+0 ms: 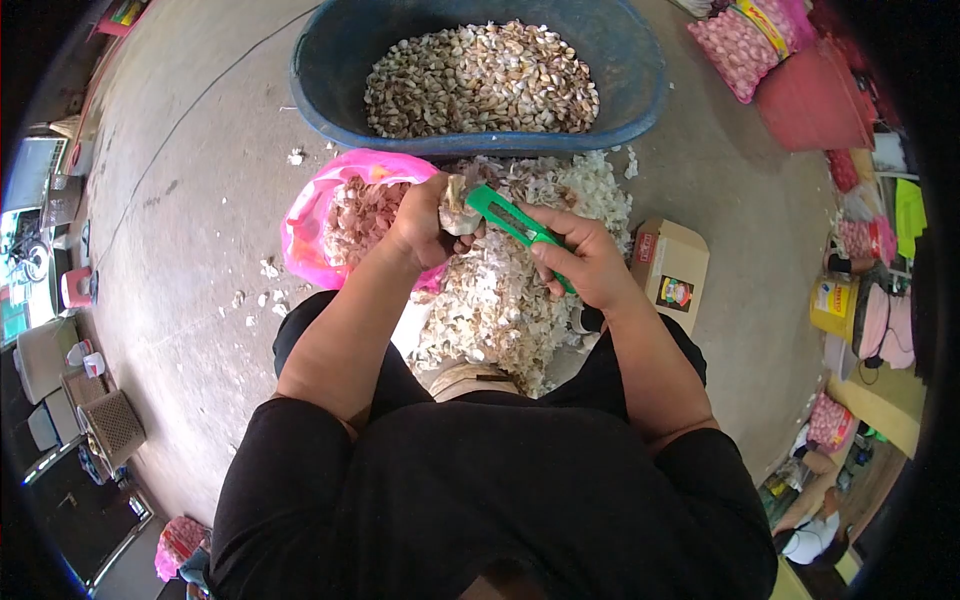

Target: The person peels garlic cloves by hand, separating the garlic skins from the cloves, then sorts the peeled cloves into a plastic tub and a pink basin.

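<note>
A whitish garlic bulb point(457, 210) is in my left hand point(422, 222), whose fingers wrap round its side and underside. My right hand point(585, 255) is closed on a green-handled knife point(520, 222), and the knife's front end is close to the bulb; whether they touch is hard to tell. Beneath both hands lies a heap of pale papery garlic skins point(500, 310). A pink bag point(305, 225) with reddish garlic stands open beside my left hand.
Beyond the skins is a large blue tub point(480, 142) of loose cloves. An open cardboard box point(680, 245) sits at the right. Farther right are a net sack of garlic point(735, 50) and a red bucket point(815, 100). Skin scraps dot the concrete floor point(190, 230).
</note>
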The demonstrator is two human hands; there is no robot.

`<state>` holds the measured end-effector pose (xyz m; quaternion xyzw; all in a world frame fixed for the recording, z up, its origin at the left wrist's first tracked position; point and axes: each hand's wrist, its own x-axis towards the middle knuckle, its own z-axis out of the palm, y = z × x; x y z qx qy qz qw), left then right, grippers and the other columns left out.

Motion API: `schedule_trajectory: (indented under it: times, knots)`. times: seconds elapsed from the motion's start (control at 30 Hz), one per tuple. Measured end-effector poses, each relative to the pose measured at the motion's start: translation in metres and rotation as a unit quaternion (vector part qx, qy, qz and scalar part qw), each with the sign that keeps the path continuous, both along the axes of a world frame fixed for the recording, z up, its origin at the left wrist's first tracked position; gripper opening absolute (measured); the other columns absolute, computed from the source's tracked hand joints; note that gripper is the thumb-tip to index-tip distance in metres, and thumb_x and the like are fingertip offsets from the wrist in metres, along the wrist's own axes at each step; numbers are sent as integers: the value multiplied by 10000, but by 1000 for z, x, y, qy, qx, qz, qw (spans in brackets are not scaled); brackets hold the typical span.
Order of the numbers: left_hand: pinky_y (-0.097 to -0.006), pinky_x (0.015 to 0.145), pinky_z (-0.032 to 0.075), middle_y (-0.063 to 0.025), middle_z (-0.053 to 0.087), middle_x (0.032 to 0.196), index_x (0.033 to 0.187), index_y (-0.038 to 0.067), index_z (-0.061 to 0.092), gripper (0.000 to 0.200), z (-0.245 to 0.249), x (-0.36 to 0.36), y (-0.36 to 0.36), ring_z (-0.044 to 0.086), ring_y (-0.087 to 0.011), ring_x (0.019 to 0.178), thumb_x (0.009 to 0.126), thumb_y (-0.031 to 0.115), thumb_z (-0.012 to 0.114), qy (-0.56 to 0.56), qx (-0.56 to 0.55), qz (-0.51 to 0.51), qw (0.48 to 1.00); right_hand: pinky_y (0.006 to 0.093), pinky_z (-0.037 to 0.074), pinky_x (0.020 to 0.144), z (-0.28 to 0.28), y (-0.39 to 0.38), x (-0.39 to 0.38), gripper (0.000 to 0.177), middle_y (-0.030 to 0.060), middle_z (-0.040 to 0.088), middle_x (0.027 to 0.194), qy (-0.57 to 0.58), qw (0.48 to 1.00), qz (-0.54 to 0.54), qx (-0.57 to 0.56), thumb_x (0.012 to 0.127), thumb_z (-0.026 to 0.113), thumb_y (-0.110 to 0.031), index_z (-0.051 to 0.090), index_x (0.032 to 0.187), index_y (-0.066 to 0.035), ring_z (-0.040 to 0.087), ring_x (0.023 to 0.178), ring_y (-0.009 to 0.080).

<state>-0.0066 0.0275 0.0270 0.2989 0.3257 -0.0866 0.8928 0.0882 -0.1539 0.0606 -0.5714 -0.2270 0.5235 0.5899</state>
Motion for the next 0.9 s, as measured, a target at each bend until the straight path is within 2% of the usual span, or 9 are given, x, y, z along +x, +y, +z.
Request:
schedule_trajectory:
  times: [0.13, 0.33, 0.43, 0.57, 0.63, 0.73, 0.83, 0.9]
  knots:
    - [-245, 348, 313, -79, 536, 620, 765, 71, 526, 369, -2, 1, -7, 497, -182, 484, 811, 381, 333, 19, -29, 43, 998, 181, 349, 398, 3, 1, -4, 378, -22, 483, 626, -130, 991, 18, 15, 786, 511, -36, 471, 1161, -75, 402, 452, 28]
    - [-247, 354, 313, -88, 542, 621, 791, 55, 529, 352, 6, 3, 0, 498, -182, 475, 823, 336, 319, 0, -47, 56, 997, 165, 339, 396, 8, -4, 5, 364, -15, 485, 604, -114, 991, -53, -55, 792, 494, -14, 463, 1155, -36, 401, 435, 23]
    - [-251, 356, 307, -87, 550, 641, 799, 51, 527, 349, 6, 3, 1, 498, -181, 472, 820, 333, 322, -2, -20, 50, 999, 157, 315, 380, 8, -3, 4, 358, -25, 469, 584, -131, 988, -34, -73, 790, 494, -16, 478, 1145, -52, 383, 410, 14]
    - [-260, 363, 325, -97, 558, 670, 828, 38, 516, 345, 6, 4, -2, 501, -184, 469, 821, 323, 323, 25, 30, 37, 999, 187, 404, 529, 3, -1, 3, 369, 24, 562, 748, -265, 964, -22, -17, 772, 505, -4, 493, 1136, -60, 492, 583, 53]
    - [-271, 387, 345, -94, 556, 671, 829, 35, 513, 332, 6, 5, -4, 503, -190, 481, 822, 316, 336, 33, 55, 50, 997, 211, 436, 657, 3, 2, 2, 377, 61, 599, 892, -332, 943, -25, 18, 763, 512, 0, 496, 1134, -61, 543, 734, 83]
    - [-288, 442, 376, -80, 549, 661, 821, 37, 508, 301, 5, 8, -9, 509, -197, 518, 823, 301, 362, 37, 93, 107, 989, 230, 384, 814, 8, 1, 1, 382, 101, 551, 1076, -312, 950, 1, -20, 755, 519, 4, 492, 1132, -52, 500, 959, 112]
    - [-300, 470, 396, -79, 550, 670, 818, 31, 503, 277, 6, 12, -17, 517, -193, 542, 819, 279, 379, 52, 142, 202, 968, 231, 385, 818, 10, 1, -7, 381, 115, 547, 1083, -331, 942, 4, -53, 758, 518, 2, 493, 1133, -59, 496, 983, 116]
    - [-303, 474, 402, -77, 549, 671, 796, 31, 506, 268, -5, 14, -17, 523, -186, 556, 817, 270, 387, 67, 171, 251, 950, 227, 416, 624, -2, 2, -12, 401, 139, 581, 978, -353, 935, -39, -16, 741, 539, -29, 496, 1135, -94, 519, 702, 102]
